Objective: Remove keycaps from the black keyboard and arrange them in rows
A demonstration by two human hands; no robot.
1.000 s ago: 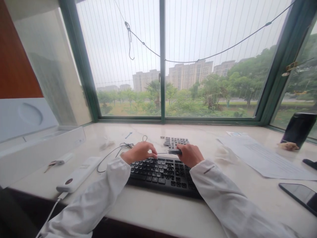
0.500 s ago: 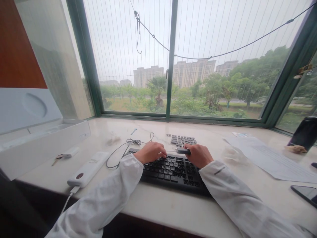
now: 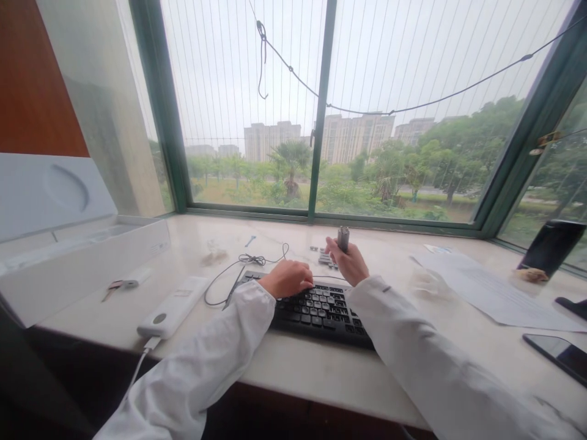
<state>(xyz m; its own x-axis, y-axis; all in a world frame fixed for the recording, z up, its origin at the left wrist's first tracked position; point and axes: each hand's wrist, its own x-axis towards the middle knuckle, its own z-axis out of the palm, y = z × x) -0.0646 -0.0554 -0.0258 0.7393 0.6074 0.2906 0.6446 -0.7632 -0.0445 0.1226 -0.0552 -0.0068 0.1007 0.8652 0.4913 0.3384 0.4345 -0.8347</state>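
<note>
A black keyboard (image 3: pixel 321 327) lies at a slant on the pale sill, some of its key positions without caps. My left hand (image 3: pixel 288 278) rests over its left part, fingers bent and close together at the keys; whatever may be between the fingertips is hidden. My right hand (image 3: pixel 353 263) is raised above the far edge of the keyboard, closed around a short dark tool with a grey ridged end (image 3: pixel 343 237) pointing up. Behind that hand lie loose keycaps (image 3: pixel 326 259) in rows, partly covered by it.
A thin black cable (image 3: pixel 259 260) coils behind the keyboard. To the left are a white power bank (image 3: pixel 172 308), keys (image 3: pixel 112 287) and a white box (image 3: pixel 92 269). Paper sheets (image 3: pixel 481 293), a phone (image 3: pixel 557 354) and a dark upright object (image 3: pixel 553 247) are on the right.
My right hand has lifted off the keyboard and moved away from me, turning the tool from lying level to upright. My left hand stays over the keys. The view has shifted slightly.
</note>
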